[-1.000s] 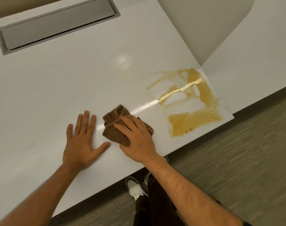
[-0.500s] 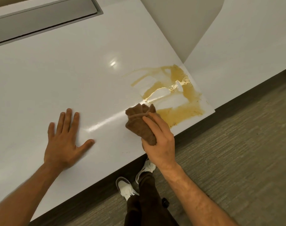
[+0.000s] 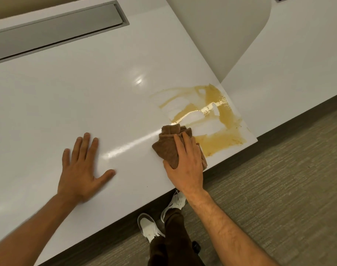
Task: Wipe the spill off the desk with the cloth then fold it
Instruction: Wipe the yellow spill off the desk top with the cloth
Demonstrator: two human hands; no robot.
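A yellow-brown spill is smeared over the near right corner of the white desk, with wiped streaks through it. My right hand presses a bunched brown cloth onto the desk at the spill's left edge, fingers over the cloth. My left hand lies flat on the desk to the left, fingers spread, holding nothing.
A grey cable-tray lid is set into the desk at the far left. A second white desk joins at the right, with a pale rounded panel between them. The desk's front edge runs just below my hands; carpet and my white shoes lie beneath.
My right hand has slid the cloth rightward from beside my left hand to the spill's edge. My left hand stays flat on the desk.
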